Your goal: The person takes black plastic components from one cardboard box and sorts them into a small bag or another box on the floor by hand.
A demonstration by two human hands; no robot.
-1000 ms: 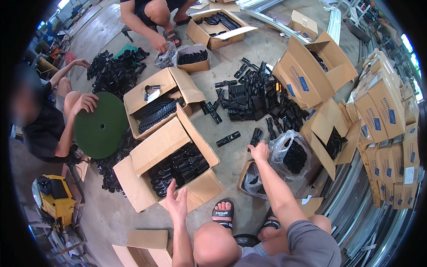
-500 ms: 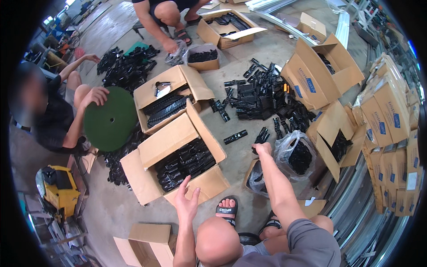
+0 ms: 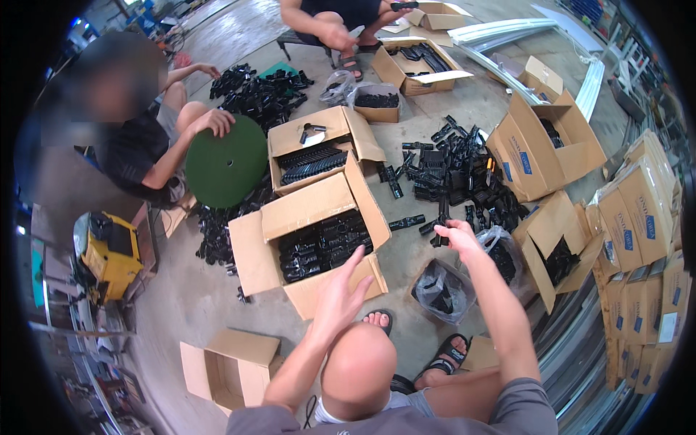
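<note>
My right hand [image 3: 460, 238] is closed on a dark tubular part [image 3: 443, 211], held upright at the near edge of a loose pile of similar black parts [image 3: 464, 163]. With fingers spread and nothing in it, my left hand [image 3: 349, 290] hovers by the front flap of an open cardboard box [image 3: 296, 214]. Rows of black parts [image 3: 322, 246] lie inside that box. One single black part [image 3: 407, 222] rests on the floor between the box and my right hand. Below that hand stands a small carton lined with a clear bag [image 3: 444, 290], some black pieces in it.
A co-worker at left holds a green disc [image 3: 227, 161] beside another heap of parts. Another person sits at the far side near an open box [image 3: 420, 65]. More cartons [image 3: 554, 246] and long metal profiles line the right. A yellow machine [image 3: 109, 255] stands left.
My right hand has lifted the black part off the floor into an upright hold. My left hand remains open near the box. The whole view has shifted, and the far person's hand has risen.
</note>
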